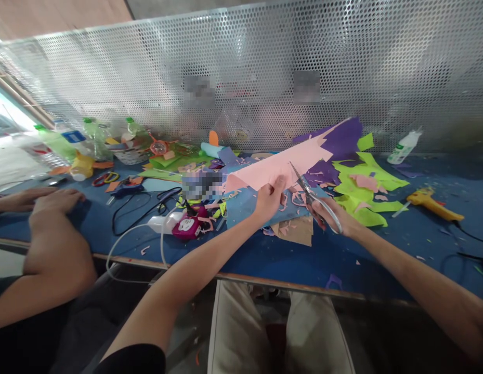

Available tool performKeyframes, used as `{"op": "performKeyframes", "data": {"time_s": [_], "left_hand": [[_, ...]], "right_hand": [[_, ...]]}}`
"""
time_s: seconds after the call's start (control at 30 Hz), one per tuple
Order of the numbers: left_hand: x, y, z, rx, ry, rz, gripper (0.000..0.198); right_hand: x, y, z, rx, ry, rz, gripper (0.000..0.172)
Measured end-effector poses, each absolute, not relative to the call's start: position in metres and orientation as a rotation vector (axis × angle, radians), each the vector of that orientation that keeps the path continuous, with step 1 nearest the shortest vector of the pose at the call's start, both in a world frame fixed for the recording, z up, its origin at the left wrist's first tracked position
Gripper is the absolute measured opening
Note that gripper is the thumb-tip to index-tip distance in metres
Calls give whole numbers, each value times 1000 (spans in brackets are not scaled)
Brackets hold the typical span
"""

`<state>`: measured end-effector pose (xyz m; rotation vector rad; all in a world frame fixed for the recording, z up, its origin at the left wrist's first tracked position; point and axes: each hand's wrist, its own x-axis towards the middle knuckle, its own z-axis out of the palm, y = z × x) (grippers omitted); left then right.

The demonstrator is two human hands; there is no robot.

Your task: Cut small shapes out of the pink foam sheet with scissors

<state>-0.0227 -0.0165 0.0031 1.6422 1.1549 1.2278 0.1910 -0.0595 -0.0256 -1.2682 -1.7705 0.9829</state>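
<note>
My left hand [269, 201] pinches the lower edge of a large pink sheet of paper [264, 167], which slants up to the right and ends in a jagged cut edge. In my right hand [333, 217] is a pair of scissors [303, 186], fingers through the handles, blades pointing up and left beside the sheet's lower right edge. Whether the blades touch the paper I cannot tell. Below both hands lie a light blue sheet [245, 210] with thin pink scraps on it and a brown piece of card [298, 231].
Purple paper [344, 137] and lime green paper [376, 208] lie to the right, near a yellow glue gun [436, 204] and a white bottle [405, 147]. A magenta power adapter [188, 227] with cables sits left. Another person's hands [56, 200] rest at the far left. Behind stands a perforated metal screen [257, 67].
</note>
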Motion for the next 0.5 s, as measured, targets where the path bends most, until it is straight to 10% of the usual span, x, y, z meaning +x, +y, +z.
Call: {"op": "performKeyframes", "data": {"time_s": [0.5], "left_hand": [[-29,-19,8,1715,1111,1156,69]], "right_hand": [[191,-56,-30,-1188,-1787,956,54]]}}
